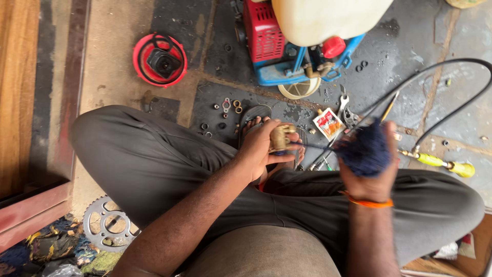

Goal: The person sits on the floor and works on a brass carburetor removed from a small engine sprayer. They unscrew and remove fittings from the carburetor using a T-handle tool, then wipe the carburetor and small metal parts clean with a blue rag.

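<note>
The left hand grips a small brass fitting above the lap, while the right hand just beside it closes around a dark blue yarn bundle, blurred

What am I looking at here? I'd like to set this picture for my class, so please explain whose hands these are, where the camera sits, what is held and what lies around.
The camera sits on a person's head and looks down at their lap and crossed legs on a workshop floor. The left hand holds a small brass fitting. The right hand, blurred, has a grip on a dark blue rag. Ahead stands a red and blue engine machine with a pale tank. Around it lie a red round cover, small washers, a spanner, a black hose with a yellow handle, and a toothed sprocket.
</note>
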`<action>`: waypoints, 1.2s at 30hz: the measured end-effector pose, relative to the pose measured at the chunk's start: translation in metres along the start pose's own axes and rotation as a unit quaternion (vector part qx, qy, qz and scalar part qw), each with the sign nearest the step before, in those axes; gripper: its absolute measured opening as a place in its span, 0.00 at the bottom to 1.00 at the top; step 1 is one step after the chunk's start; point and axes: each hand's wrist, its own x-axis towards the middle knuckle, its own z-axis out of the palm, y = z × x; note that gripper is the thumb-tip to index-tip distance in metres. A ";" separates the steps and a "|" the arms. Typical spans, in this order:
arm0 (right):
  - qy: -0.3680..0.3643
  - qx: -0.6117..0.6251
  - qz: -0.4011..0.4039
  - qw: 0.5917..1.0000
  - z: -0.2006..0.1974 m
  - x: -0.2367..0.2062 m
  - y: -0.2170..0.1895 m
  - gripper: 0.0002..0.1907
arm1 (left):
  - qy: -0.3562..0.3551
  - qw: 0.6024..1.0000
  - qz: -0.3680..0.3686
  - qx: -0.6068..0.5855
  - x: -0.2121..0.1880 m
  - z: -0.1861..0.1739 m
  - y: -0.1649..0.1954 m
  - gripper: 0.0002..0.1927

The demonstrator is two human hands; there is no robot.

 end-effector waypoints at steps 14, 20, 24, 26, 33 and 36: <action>-0.079 0.075 -0.004 0.994 -0.029 -0.006 -0.047 0.27 | 0.044 0.993 0.099 0.049 0.042 -0.032 0.047 0.18; -0.053 0.048 -0.002 0.997 -0.037 0.014 -0.041 0.23 | 0.257 0.642 0.282 0.666 0.091 -0.084 0.127 0.37; -0.049 0.005 0.021 0.999 -0.037 0.028 -0.032 0.21 | 0.368 0.509 0.108 0.771 0.126 -0.138 0.125 0.27; -0.046 -0.018 0.029 0.998 -0.036 0.033 -0.030 0.22 | 0.434 0.388 0.163 0.796 0.141 -0.165 0.116 0.15; -0.016 -0.030 0.040 0.999 -0.031 0.047 -0.024 0.20 | 0.401 0.370 0.099 0.832 0.164 -0.189 0.101 0.30; -0.013 -0.031 0.041 0.999 -0.024 0.052 -0.021 0.18 | 0.388 0.360 0.070 0.845 0.161 -0.179 0.103 0.33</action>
